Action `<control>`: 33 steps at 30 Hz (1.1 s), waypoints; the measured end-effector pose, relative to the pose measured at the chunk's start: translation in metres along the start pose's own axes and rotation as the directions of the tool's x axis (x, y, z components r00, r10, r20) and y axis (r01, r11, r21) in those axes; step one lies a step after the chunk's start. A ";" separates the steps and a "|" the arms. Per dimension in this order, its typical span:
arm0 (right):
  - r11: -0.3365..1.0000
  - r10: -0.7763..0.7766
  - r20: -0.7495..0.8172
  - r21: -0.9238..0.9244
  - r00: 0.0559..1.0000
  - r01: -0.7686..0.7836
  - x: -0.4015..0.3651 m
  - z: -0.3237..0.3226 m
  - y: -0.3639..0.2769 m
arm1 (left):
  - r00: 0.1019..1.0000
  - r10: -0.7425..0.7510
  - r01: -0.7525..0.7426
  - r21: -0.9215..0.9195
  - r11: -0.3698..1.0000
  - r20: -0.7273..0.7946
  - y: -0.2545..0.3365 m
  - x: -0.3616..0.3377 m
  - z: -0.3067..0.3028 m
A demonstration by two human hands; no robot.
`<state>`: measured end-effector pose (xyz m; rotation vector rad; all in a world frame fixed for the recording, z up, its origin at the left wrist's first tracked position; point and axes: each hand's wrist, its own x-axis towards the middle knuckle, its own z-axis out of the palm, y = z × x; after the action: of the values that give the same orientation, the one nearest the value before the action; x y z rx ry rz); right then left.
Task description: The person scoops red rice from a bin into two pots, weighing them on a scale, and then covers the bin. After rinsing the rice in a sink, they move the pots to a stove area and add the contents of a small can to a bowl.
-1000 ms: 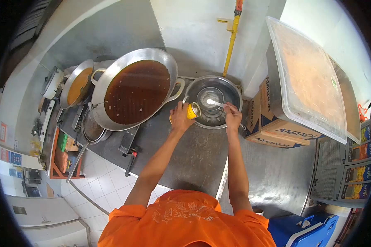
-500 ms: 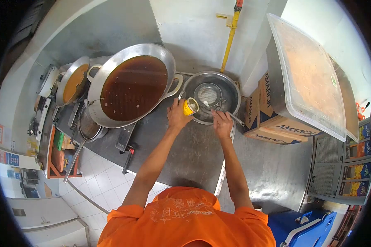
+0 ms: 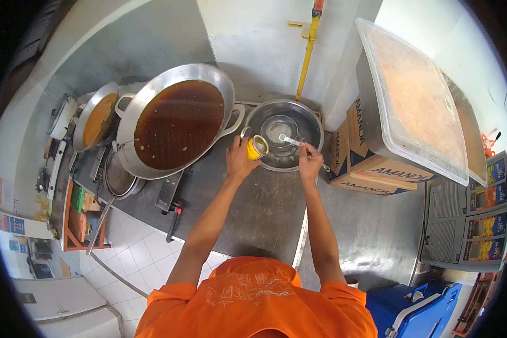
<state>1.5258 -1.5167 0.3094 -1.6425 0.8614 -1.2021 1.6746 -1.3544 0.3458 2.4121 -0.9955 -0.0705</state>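
My left hand (image 3: 241, 159) is wrapped round a small yellow can (image 3: 257, 147), open at the top, at the left rim of a metal bowl (image 3: 315, 121). Between the fingers of my right hand (image 3: 310, 162) is a small white spoon (image 3: 290, 140), its tip over the bowl. A round mesh strainer (image 3: 277, 129) sits inside the bowl, its handle passing behind my right hand. The can's contents are too small to make out.
A large wok (image 3: 208, 74) of dark brown liquid stands left of the bowl, with a smaller pan (image 3: 98, 119) of orange-brown liquid beyond. Cardboard boxes (image 3: 372, 169) and a lidded plastic container (image 3: 417, 101) are at the right. A yellow pipe (image 3: 307, 59) runs up the wall.
My right hand has drawn the white spoon slightly up and away from the can, and the spoon now shows clearly over the strainer. The can stays in my left hand. The view has shifted slightly.
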 end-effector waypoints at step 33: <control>0.634 0.614 0.375 0.291 0.695 -0.717 -0.001 -0.009 -0.009 | 0.963 0.241 -0.240 0.023 0.971 -0.121 0.006 0.010 0.031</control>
<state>1.5176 -1.5151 0.3187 -0.9318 0.8708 -0.5692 1.6708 -1.3792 0.3233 2.2532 -1.2229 0.1676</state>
